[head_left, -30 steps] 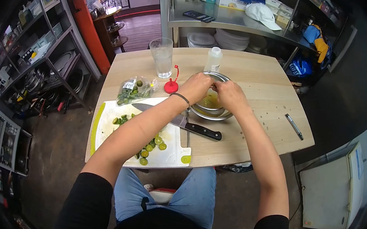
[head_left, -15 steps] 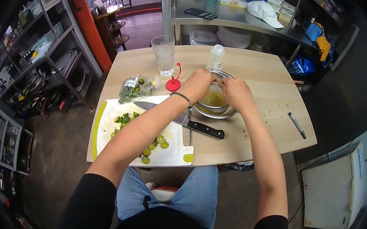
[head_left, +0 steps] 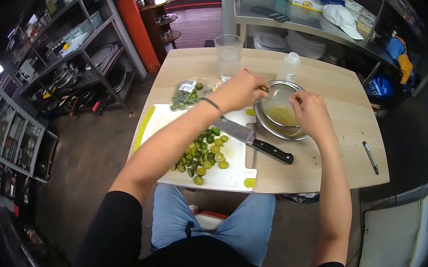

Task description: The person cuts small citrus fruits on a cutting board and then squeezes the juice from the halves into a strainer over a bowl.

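Note:
Over the left rim of a metal bowl (head_left: pixel 282 134) my left hand (head_left: pixel 244 91) is closed, its fingertips pinching a small green lime piece (head_left: pixel 264 89). My right hand (head_left: pixel 312 112) hovers at the bowl's right side, thumb and fingers pressed together; whatever is between them is too small to make out. Cloudy yellow juice (head_left: pixel 281 114) lies in the bowl. Left of the bowl, a black-handled knife (head_left: pixel 273 150) rests partly on a white cutting board (head_left: pixel 233 172). Several cut limes (head_left: pixel 202 156) are heaped on the board, partly behind my left forearm.
Behind the bowl stands a white plastic bottle (head_left: pixel 291 66), with a glass of water (head_left: pixel 228 57) farther left. A bag of limes (head_left: pixel 189 93) lies beyond the board. A pen (head_left: pixel 370 157) is near the table's right edge. Metal shelving (head_left: pixel 257 21) stands behind.
My hands were together over the bowl and have moved apart to its left and right sides. The whole view has shifted, so the table appears farther right.

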{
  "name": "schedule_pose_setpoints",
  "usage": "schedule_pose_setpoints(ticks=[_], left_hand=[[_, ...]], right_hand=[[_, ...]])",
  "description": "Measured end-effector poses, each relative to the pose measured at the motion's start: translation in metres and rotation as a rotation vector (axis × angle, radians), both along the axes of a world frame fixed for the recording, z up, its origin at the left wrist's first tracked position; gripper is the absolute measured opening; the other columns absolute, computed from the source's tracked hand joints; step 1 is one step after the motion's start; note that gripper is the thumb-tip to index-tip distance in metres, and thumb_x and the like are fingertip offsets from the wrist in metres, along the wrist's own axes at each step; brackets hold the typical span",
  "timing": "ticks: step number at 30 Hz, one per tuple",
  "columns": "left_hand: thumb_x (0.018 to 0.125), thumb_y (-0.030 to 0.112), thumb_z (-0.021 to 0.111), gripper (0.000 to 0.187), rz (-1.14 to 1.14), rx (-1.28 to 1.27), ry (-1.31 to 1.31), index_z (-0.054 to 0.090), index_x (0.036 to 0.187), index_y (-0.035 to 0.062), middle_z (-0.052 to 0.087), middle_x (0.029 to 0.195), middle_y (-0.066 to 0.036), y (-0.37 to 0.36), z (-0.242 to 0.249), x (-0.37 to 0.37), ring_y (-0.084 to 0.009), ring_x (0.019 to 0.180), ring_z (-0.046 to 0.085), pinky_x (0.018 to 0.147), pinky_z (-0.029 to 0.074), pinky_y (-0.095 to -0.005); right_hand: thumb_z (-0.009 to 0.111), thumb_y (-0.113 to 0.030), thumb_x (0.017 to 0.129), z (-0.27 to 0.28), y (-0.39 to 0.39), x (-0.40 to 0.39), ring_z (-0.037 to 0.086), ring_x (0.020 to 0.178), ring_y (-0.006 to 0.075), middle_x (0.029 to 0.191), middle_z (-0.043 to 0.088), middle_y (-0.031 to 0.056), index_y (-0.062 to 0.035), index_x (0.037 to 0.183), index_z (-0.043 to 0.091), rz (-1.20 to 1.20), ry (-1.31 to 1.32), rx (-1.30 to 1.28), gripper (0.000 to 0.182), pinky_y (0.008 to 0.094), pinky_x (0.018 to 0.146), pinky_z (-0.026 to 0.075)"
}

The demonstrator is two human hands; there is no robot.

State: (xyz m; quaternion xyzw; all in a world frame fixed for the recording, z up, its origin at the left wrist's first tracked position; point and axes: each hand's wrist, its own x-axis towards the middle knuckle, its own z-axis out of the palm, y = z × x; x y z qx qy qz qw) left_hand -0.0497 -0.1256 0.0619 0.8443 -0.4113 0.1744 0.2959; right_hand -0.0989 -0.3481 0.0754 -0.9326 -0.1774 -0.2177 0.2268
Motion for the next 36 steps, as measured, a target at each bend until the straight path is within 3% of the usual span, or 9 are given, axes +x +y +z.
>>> schedule_pose_setpoints(ticks=[6, 14, 24, 27, 30, 31, 32, 34, 36], left_hand=[[0.082, 0.016, 0.071, 0.018, 0.304, 0.113, 0.206, 0.071, 0.094, 0.0017, 0.068, 0.085, -0.016, 0.126, 0.004, -0.041, -0.0276, 0.072, 0.065, 0.068, 0.052, -0.0343], [0.078, 0.016, 0.074, 0.019, 0.537, 0.187, 0.342, 0.073, 0.093, 0.0032, 0.068, 0.085, -0.017, 0.224, -0.061, -0.062, -0.0271, 0.074, 0.065, 0.070, 0.052, -0.0358], [0.075, 0.016, 0.076, 0.026, 0.524, 0.075, 0.384, 0.072, 0.098, 0.0025, 0.067, 0.088, -0.016, 0.236, -0.067, -0.071, -0.0256, 0.075, 0.063, 0.073, 0.051, -0.0349], [0.076, 0.016, 0.076, 0.028, 0.568, 0.019, 0.295, 0.071, 0.099, 0.0014, 0.067, 0.089, -0.015, 0.237, -0.062, -0.086, -0.0256, 0.075, 0.063, 0.073, 0.051, -0.0359], [0.077, 0.016, 0.076, 0.027, 0.566, -0.022, 0.235, 0.069, 0.099, 0.0016, 0.066, 0.090, -0.014, 0.233, -0.069, -0.103, -0.0256, 0.076, 0.063, 0.072, 0.051, -0.0364], [0.078, 0.016, 0.076, 0.027, 0.534, -0.037, 0.233, 0.069, 0.099, 0.0020, 0.065, 0.090, -0.014, 0.230, -0.071, -0.108, -0.0257, 0.076, 0.063, 0.072, 0.051, -0.0365], [0.078, 0.016, 0.076, 0.027, 0.538, -0.038, 0.230, 0.069, 0.099, 0.0020, 0.065, 0.090, -0.014, 0.225, -0.072, -0.114, -0.0257, 0.076, 0.063, 0.072, 0.051, -0.0365], [0.079, 0.016, 0.074, 0.026, 0.500, -0.067, 0.255, 0.068, 0.100, 0.0025, 0.065, 0.090, -0.013, 0.217, -0.073, -0.123, -0.0261, 0.076, 0.063, 0.072, 0.051, -0.0359], [0.081, 0.015, 0.073, 0.023, 0.505, -0.053, 0.278, 0.068, 0.099, 0.0022, 0.065, 0.090, -0.013, 0.215, -0.074, -0.127, -0.0258, 0.076, 0.063, 0.072, 0.051, -0.0352]], right_hand=[[0.062, -0.010, 0.083, -0.032, 0.099, -0.025, 0.064, 0.085, 0.0358, 0.087, 0.066, 0.0195, 0.0003, 0.088, 0.067, 0.481, 0.266, -0.114, 0.012, 0.0437, 0.077, 0.050], [0.070, -0.011, 0.076, -0.082, 0.162, -0.025, 0.066, 0.084, 0.0365, 0.085, 0.065, 0.0218, 0.0027, 0.082, 0.066, 0.518, 0.251, -0.297, 0.016, 0.0434, 0.075, 0.055], [0.074, -0.014, 0.074, -0.072, 0.169, -0.019, 0.066, 0.083, 0.0371, 0.084, 0.066, 0.0221, 0.0043, 0.085, 0.066, 0.342, 0.417, -0.543, 0.023, 0.0423, 0.078, 0.054], [0.072, -0.018, 0.077, -0.041, 0.167, -0.013, 0.065, 0.085, 0.0339, 0.088, 0.068, 0.0183, -0.0001, 0.098, 0.069, 0.432, 0.406, -0.390, 0.028, 0.0409, 0.081, 0.052], [0.072, -0.019, 0.076, -0.015, 0.193, -0.002, 0.065, 0.085, 0.0353, 0.087, 0.068, 0.0178, 0.0012, 0.098, 0.068, 0.497, 0.386, -0.246, 0.030, 0.0409, 0.081, 0.051], [0.071, -0.019, 0.080, -0.022, 0.204, 0.008, 0.066, 0.072, 0.0275, 0.081, 0.069, 0.0142, 0.0009, 0.095, 0.068, 0.540, 0.289, -0.295, 0.025, 0.0359, 0.068, 0.053], [0.071, -0.019, 0.080, -0.024, 0.216, 0.017, 0.066, 0.072, 0.0275, 0.081, 0.069, 0.0142, 0.0009, 0.095, 0.068, 0.543, 0.286, -0.296, 0.025, 0.0359, 0.068, 0.053], [0.068, -0.021, 0.086, -0.027, 0.239, 0.032, 0.061, 0.058, 0.0150, 0.072, 0.065, 0.0075, -0.0012, 0.095, 0.067, 0.597, 0.968, 0.042, 0.022, 0.0283, 0.054, 0.050], [0.067, -0.021, 0.089, -0.050, 0.249, 0.049, 0.057, 0.055, 0.0106, 0.070, 0.063, 0.0043, -0.0025, 0.096, 0.066, 0.610, 1.049, 0.125, 0.020, 0.0249, 0.050, 0.046]])
